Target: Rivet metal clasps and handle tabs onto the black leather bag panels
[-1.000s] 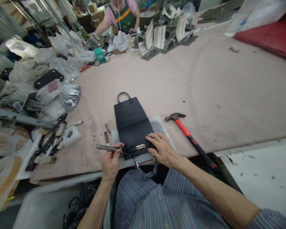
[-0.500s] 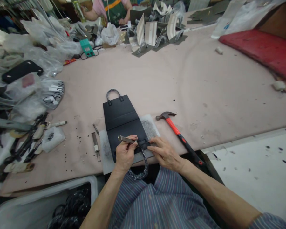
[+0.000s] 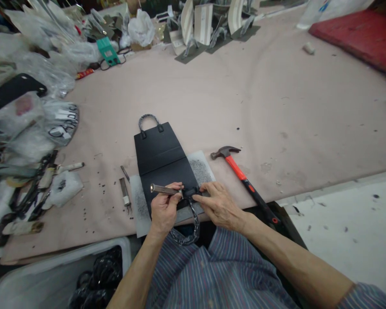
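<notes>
A black bag panel (image 3: 162, 150) lies over a speckled white pad (image 3: 203, 169) at the table's front edge. My left hand (image 3: 164, 211) is closed around a metal punch (image 3: 161, 189), which leans left with its tip by the near end of the panel. Closed at the fingertips, my right hand (image 3: 223, 208) holds the black end of the plastic-wrapped bag handle (image 3: 196, 227) against the panel. That handle loops over the edge towards my lap. A second wrapped handle (image 3: 149, 116) is joined to the panel's far end.
To the right lies a claw hammer (image 3: 236, 168) with a red and black grip. A pronged punch (image 3: 125, 193) and a thin metal rod (image 3: 125, 173) lie left of the pad. Plastic bags (image 3: 32, 124) crowd the left side. Below is a bin (image 3: 64, 259) of black wrapped pieces.
My left hand has tilted the punch lower, nearer to lying flat, and shifted slightly left. The right hand stays at the handle end. The view has tipped downward.
</notes>
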Demonstrator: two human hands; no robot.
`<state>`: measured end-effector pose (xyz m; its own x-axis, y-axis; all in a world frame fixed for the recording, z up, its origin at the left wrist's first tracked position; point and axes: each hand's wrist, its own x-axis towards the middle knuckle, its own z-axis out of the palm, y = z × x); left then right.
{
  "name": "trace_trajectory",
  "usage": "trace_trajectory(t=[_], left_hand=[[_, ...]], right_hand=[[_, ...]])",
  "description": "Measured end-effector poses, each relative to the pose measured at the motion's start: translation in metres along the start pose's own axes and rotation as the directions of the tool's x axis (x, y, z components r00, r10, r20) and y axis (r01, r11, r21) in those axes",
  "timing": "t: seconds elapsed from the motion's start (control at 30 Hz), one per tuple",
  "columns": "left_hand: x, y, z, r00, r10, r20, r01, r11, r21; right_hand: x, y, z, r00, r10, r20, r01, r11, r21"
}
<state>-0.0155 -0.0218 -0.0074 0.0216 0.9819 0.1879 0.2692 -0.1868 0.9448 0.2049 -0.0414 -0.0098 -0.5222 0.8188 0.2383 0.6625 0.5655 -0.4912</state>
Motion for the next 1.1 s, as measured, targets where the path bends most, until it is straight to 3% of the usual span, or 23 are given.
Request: trace_trajectory(t=[0.3, 0.43, 0.6, 1.1], left_hand=[[0.012, 0.011, 0.003, 0.997, -0.059, 0.04, 0.06, 0.998, -0.031], [0.014, 0.01, 0.007, 0.995, -0.092, 0.047, 0.095, 0.994, -0.061], [0.01, 0.006, 0.011, 0.992, -0.1, 0.072, 0.107, 0.988, -0.109], [0.013, 0.002, 0.014, 0.995, -0.058, 0.08, 0.057, 0.998, 0.011]], right_hand=[[0.006, -0.005, -0.005, 0.994, 0.066, 0.083, -0.07, 0.997, 0.036], [0.004, -0.008, -0.005, 0.992, 0.102, 0.067, -0.107, 0.992, 0.061], [-0.002, -0.006, -0.003, 0.997, 0.063, 0.035, -0.064, 0.997, 0.044], [-0.003, -0.005, -0.001, 0.997, 0.079, 0.006, -0.079, 0.996, 0.052]])
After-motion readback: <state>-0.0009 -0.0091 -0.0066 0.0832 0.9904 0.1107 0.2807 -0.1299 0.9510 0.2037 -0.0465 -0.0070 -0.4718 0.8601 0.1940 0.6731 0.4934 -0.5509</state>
